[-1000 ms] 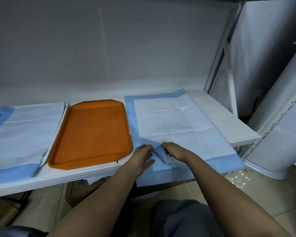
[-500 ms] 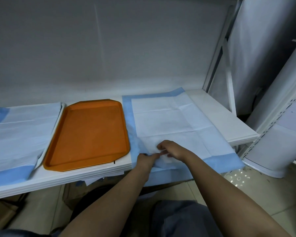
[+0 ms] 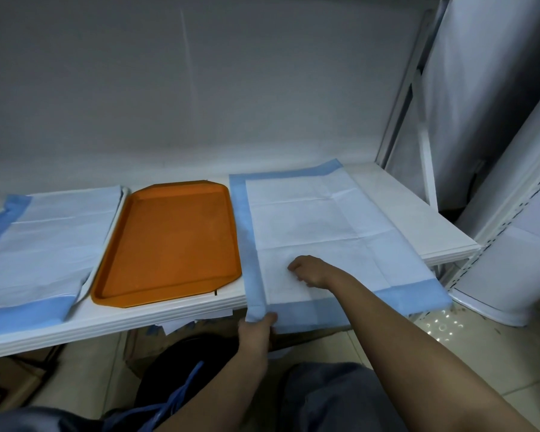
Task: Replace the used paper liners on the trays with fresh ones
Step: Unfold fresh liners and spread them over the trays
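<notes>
Left liner (image 3: 44, 241): a white sheet with blue borders is spread over a pale tray at the left end of the white table (image 3: 396, 201); its near blue edge is draped past the table's front edge.
Pale tray (image 3: 106, 244): only a thin white rim is seen along the liner's right side.
Orange tray (image 3: 169, 244): laid bare, flat on the table, between the two liners.
Right liner (image 3: 318, 219): spread flat just beside the orange tray, its near blue border hung over the table's front.
Left hand (image 3: 256, 327): the right liner's near left corner is pinched from below the table edge.
Right hand (image 3: 309, 271): rested on the right liner's white field, fingers curled; whether paper is pinched cannot be told.
</notes>
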Action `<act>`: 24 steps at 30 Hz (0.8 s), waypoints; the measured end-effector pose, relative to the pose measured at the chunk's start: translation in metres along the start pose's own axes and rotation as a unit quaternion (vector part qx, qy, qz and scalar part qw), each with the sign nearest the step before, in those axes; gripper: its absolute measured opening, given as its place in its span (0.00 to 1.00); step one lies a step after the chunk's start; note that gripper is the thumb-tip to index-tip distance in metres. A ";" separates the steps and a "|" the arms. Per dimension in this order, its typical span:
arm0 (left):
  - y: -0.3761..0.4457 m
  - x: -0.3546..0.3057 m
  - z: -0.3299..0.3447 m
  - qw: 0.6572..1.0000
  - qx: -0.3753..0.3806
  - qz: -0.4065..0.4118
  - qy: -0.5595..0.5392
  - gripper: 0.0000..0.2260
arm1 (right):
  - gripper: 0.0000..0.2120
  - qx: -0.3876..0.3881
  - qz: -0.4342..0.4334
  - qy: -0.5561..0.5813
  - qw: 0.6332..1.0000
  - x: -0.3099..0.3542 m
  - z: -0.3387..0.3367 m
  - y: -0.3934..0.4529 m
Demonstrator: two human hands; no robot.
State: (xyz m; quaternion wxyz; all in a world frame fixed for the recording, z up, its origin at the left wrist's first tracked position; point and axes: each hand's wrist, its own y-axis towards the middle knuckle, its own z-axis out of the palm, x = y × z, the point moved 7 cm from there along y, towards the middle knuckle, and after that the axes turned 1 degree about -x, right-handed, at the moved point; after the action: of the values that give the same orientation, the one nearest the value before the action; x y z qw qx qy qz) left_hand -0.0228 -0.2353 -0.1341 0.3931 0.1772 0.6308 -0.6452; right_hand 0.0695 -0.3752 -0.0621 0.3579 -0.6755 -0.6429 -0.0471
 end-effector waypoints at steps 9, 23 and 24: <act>0.027 -0.013 -0.022 0.985 -0.028 0.027 0.166 0.13 | 0.14 -0.140 -0.022 0.131 0.981 -0.019 -0.003 -0.017; 0.034 -0.021 -0.012 0.995 -0.041 0.023 0.085 0.35 | 0.33 -0.459 0.345 0.178 0.799 -0.220 -0.075 -0.096; 0.035 -0.022 -0.011 0.996 -0.046 0.011 0.075 0.38 | 0.33 -0.436 0.346 0.182 0.810 -0.228 -0.078 -0.096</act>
State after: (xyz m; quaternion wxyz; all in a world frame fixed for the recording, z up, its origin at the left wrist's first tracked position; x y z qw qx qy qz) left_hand 0.0138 -0.2151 -0.1435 0.3592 0.2138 0.6853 -0.5963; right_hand -0.0247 -0.6157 -0.0836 0.1288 -0.9175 -0.2015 -0.3178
